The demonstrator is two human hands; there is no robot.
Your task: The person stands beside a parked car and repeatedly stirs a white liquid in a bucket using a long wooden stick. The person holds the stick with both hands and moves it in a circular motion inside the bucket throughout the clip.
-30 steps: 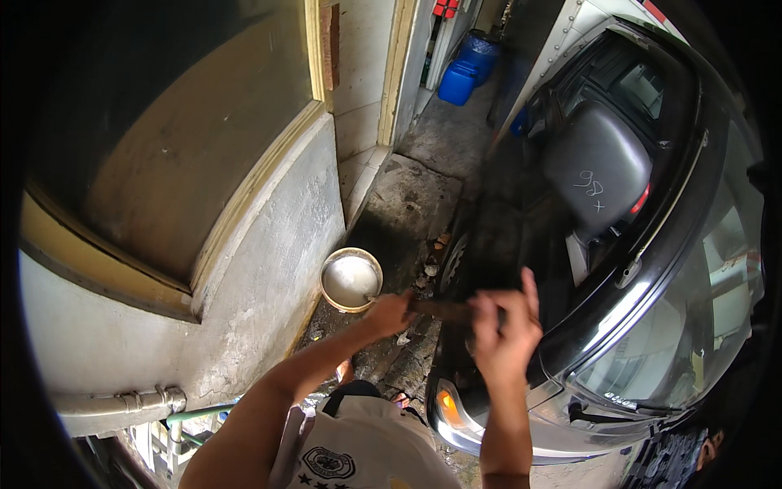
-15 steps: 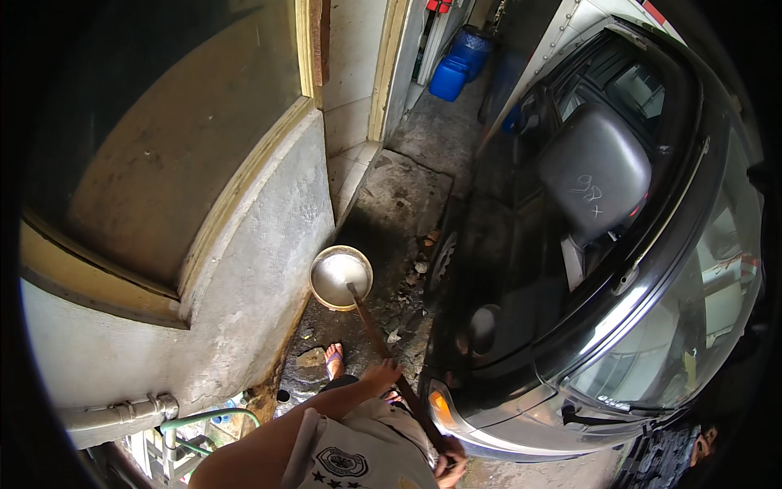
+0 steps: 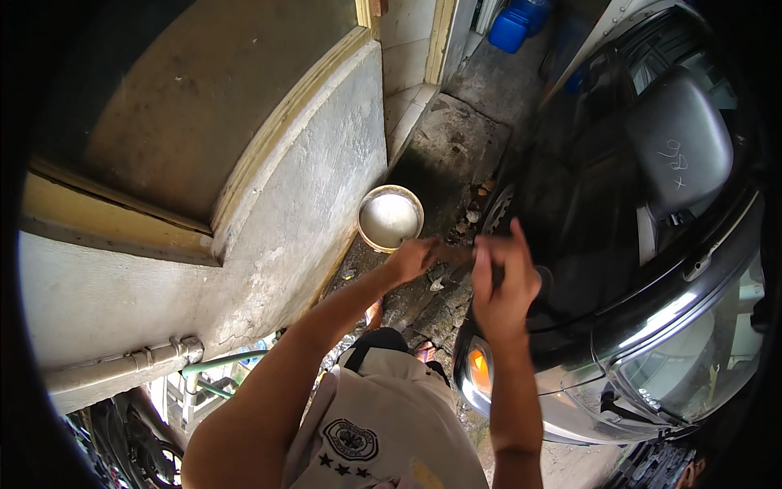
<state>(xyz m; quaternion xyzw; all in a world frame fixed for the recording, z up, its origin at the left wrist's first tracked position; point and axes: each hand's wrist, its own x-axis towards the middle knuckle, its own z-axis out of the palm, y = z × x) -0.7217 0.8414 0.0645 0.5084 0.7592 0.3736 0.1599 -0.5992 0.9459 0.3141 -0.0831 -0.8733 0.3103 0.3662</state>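
A pale round bucket [image 3: 363, 216] with whitish contents stands on the wet ground beside the wall. My left hand [image 3: 414, 259] is closed around a brown wooden pole [image 3: 453, 253] just in front of the bucket; the pole is partly hidden and blurred. My right hand [image 3: 507, 281] is raised at the pole's right end, its thumb and index finger stretched apart. Motion smears its fingertips, and whether they touch the pole is unclear.
A black vehicle [image 3: 570, 220] with a large grey side mirror [image 3: 683, 134] fills the right side. The grey wall [image 3: 293, 196] runs along the left. Blue containers [image 3: 509, 31] stand far back. Rubble [image 3: 472, 216] lies by the wheel, and a green hose [image 3: 220, 363] is at lower left.
The pole has swung from slanting toward me to lying crosswise beyond my left hand. Both hands have moved forward; my right hand has risen from low beside me and its fingers have spread.
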